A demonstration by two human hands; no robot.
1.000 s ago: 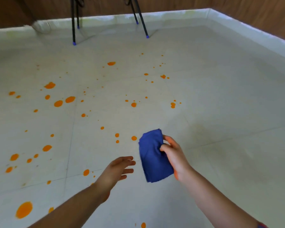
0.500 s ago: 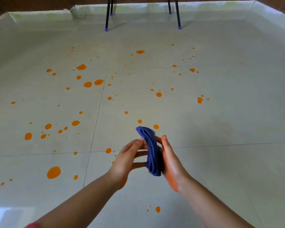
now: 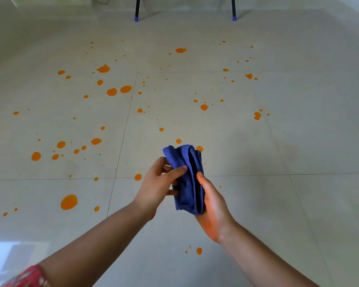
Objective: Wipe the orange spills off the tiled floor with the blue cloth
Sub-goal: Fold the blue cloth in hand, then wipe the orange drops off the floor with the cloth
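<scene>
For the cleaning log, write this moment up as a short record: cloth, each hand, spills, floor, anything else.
cloth: blue cloth, folded, held up off the floor between both hands
left: left hand grips the cloth, thumb across its front
right: right hand holds the cloth's right side
spills: orange spills, many drops, mostly left and ahead
floor: tiled floor, pale, with grout lines
other: black legs with blue tips, far edge

I can read no text, label, brand, number or sign anywhere in front of me. The blue cloth [image 3: 186, 183] at the centre shows plain fabric, with no tag or lettering I can read. The red patterned sleeve [image 3: 27, 276] at seven o'clock is too blurred to read.
</scene>
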